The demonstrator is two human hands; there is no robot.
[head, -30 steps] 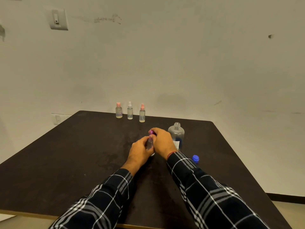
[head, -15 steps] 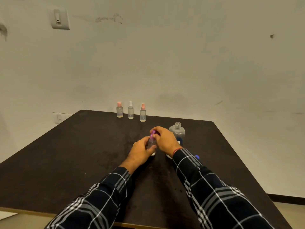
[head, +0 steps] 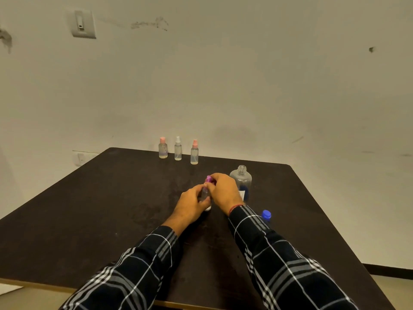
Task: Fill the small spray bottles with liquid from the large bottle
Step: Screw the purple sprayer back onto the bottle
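A small clear spray bottle [head: 205,194] stands upright on the dark table [head: 93,198] at its middle. My left hand [head: 192,203] grips its body. My right hand [head: 224,191] pinches its purple spray top [head: 209,179]. Just right of my hands stands the large clear bottle [head: 241,179] with its mouth uncapped and a little dark liquid at the bottom. Its blue cap [head: 266,214] lies on the table beside my right sleeve. Three small bottles stand in a row at the far edge: a pink-capped one [head: 163,148], a white-topped one [head: 178,148] and a pink-topped one [head: 194,152].
A pale wall rises right behind the table's far edge, with a switch plate [head: 82,23] high on the left. The table's right edge runs diagonally past my right arm; floor shows beyond it.
My hands stay on the small bottle at the same spot. The right hand's fingers have shifted slightly on the purple top, and my head has tipped a little.
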